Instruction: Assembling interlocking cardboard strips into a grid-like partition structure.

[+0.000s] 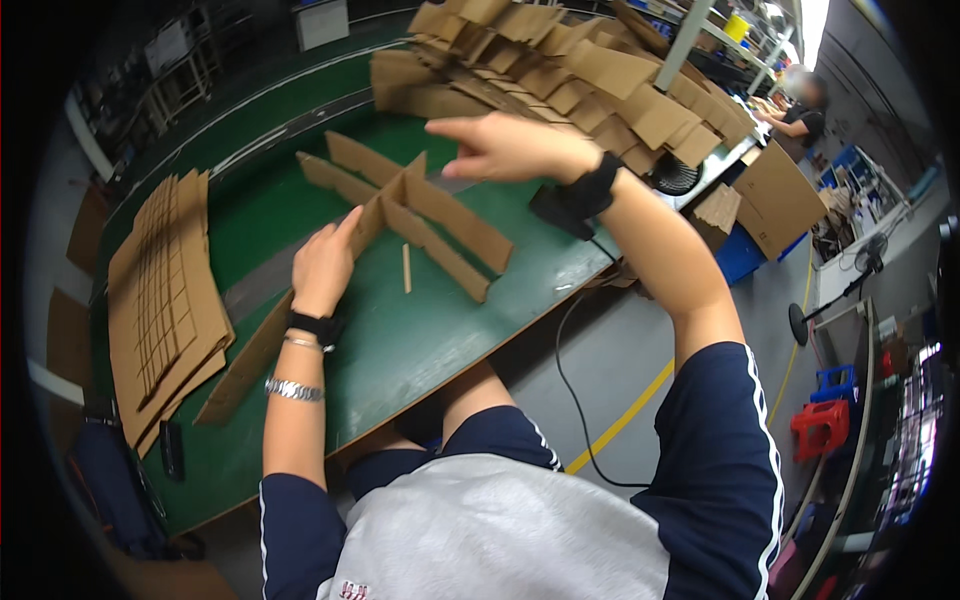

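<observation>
On the green table (400, 340) stands a grid of slotted brown cardboard divider strips (420, 210), some upright and interlocked. My left hand (322, 265) rests on the long strip (265, 345) that runs toward the table's front edge, fingers pressed against it where it meets the crossing strips. My right hand (505, 148) hovers above the grid's far side, fingers spread and holding nothing, near a large heap of cardboard strips (580, 75).
A flat stack of assembled dividers (165, 300) lies at the table's left. A thin wooden stick (407, 268) lies by the grid. A small fan (675, 175) sits at the right edge. Another person (800, 115) works far right; red stool (820, 425) on the floor.
</observation>
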`<state>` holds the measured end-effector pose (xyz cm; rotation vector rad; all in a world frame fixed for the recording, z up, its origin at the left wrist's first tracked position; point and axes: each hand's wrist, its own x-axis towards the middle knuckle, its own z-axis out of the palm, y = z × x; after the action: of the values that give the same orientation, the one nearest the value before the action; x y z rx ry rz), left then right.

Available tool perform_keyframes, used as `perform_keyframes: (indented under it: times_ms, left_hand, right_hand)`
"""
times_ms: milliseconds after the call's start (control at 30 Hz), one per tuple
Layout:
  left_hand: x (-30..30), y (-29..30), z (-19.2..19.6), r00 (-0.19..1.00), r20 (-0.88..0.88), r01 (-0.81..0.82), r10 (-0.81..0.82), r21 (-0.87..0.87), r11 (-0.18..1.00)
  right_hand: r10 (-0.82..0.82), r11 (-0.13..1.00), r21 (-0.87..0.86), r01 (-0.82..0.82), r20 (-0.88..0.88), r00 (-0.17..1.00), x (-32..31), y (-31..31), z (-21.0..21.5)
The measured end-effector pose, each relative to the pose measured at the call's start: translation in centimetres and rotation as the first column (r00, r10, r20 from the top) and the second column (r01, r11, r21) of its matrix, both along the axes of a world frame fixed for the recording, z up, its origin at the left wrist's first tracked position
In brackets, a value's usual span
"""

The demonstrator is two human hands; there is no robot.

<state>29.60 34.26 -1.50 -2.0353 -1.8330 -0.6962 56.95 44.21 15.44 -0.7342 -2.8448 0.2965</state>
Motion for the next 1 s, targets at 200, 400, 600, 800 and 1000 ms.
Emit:
perform_keyframes:
  times_ms: [200, 400, 600, 800, 1000]
  left_hand:
    - [0.5, 0.0, 0.7, 1.0, 0.017, 0.01, -0.009, -0.089, 0.996]
    - [0.7, -0.3, 1.2, 0.996, 0.054, 0.082, -0.074, -0.159, 0.984]
    - [1.2, 0.8, 3.0, 0.991, 0.131, 0.069, -0.034, -0.267, 0.961]
    - [3.7, 2.3, 5.4, 0.993, 0.097, -0.034, 0.073, -0.355, 0.934]
    - [6.1, 2.6, 6.0, 0.915, 0.134, -0.249, 0.381, -0.555, 0.794]
  right_hand:
    - [-0.347, 0.936, -0.207, 0.284, -0.422, 0.837, 16.9, 4.1, 9.8]
    - [-0.605, 0.795, -0.324, 0.512, -0.478, 0.637, 29.8, 10.2, 10.2]
    - [-0.731, 0.682, -0.371, 0.63, -0.338, 0.593, 34.3, 20.6, 10.9]
    - [-0.777, 0.626, -0.345, 0.699, -0.207, 0.594, 37.9, 32.5, 10.0]
    - [-0.791, 0.542, -0.192, 0.818, 0.211, 0.574, 44.0, 41.7, 1.6]
